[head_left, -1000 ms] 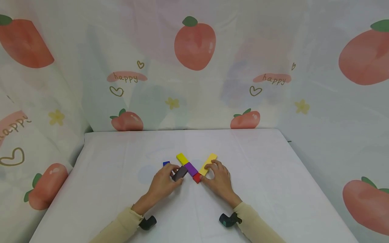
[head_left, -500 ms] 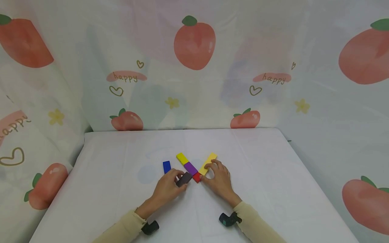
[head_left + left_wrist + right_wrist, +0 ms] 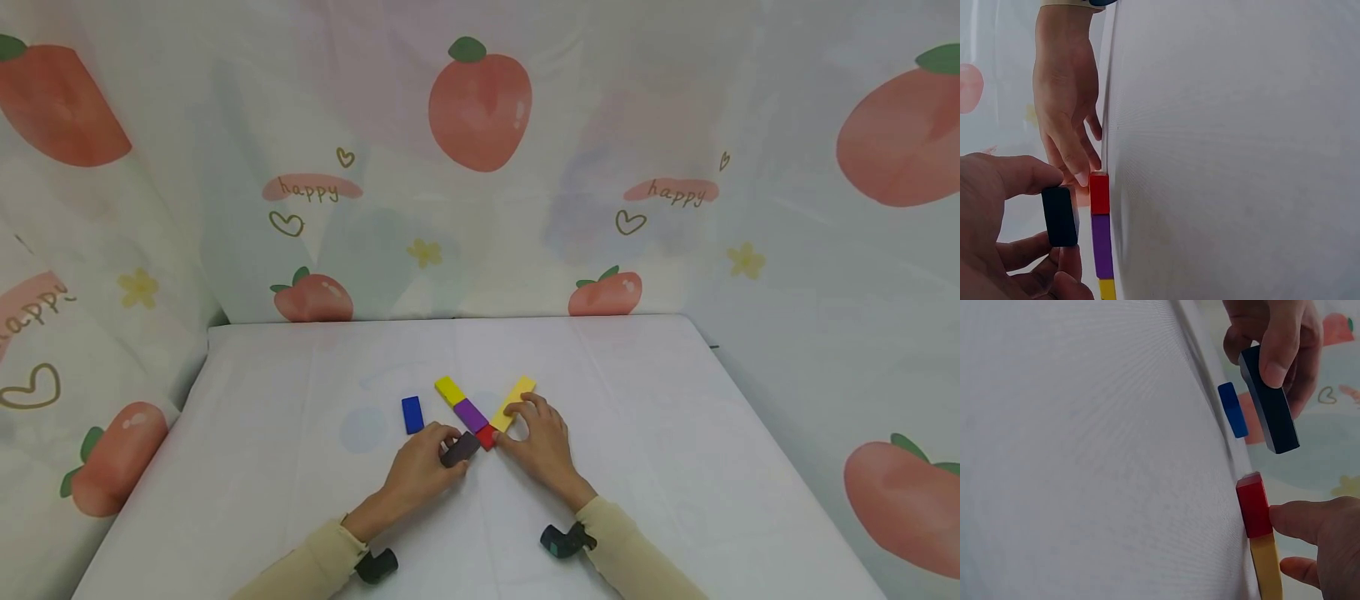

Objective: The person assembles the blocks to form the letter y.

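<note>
My left hand (image 3: 423, 462) pinches a black block (image 3: 461, 449) between thumb and fingers. In the right wrist view that black block (image 3: 1272, 419) is raised off the cloth, apart from the red block (image 3: 1254, 506). My right hand (image 3: 543, 446) touches the red block with its thumb, other fingertips resting by the pale yellow block (image 3: 523, 387). The red, purple (image 3: 471, 415) and bright yellow (image 3: 450, 390) blocks form a slanting line. With the pale yellow block branching right from the red one, they make a V.
A blue block (image 3: 412, 415) lies alone beyond my left hand. White cloth (image 3: 675, 467) covers the table, whose back edge meets a fruit-printed curtain (image 3: 480, 233). Each wrist carries a small black camera.
My left hand has moved right and toward me with the black block, close to the red one, uncovering the blue block. The right hand has stayed in place.
</note>
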The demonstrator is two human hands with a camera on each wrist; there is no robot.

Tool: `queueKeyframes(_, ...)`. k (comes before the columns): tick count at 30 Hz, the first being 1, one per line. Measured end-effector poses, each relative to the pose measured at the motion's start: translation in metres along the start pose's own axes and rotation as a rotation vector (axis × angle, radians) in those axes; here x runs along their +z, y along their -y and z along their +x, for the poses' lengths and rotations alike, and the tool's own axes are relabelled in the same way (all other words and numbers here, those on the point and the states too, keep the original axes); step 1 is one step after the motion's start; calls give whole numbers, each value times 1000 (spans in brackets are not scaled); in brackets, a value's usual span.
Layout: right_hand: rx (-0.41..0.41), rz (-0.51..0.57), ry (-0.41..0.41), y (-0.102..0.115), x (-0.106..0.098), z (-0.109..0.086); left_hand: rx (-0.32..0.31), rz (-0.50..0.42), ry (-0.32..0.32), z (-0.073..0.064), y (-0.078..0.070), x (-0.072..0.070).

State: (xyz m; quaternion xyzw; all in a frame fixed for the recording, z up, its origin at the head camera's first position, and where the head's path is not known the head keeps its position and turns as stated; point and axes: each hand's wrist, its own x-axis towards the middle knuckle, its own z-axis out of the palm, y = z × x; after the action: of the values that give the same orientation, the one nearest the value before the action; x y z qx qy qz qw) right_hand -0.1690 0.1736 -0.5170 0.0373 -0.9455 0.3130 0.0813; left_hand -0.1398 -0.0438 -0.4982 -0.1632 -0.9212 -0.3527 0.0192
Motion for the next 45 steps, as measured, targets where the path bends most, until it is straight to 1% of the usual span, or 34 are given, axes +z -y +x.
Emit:
queueKeyframes(5,-10,-4,-5,0,0,0,-10,9,25,1,-1,1)
queueKeyframes(10,-19,0,-10,-1,1,0,-7,30,50,2,0,3)
queueKeyframes(16,-26,4,-18,-1,1,0,-4,58,65,5,2,7)
queueKeyframes(23,-24,7,-14,-1,0,0,-38,61,88,6,2,9)
queueKeyframes(29,-10,6,-1,-1,0,0,-46,72,103,6,3,12)
queueKeyframes(37,-27,6,-14,0,-1,0,-34,88,110,8,5,15)
queueKeyframes(45,-16,1,-5,-1,0,0,-3,92,99,10,5,17)
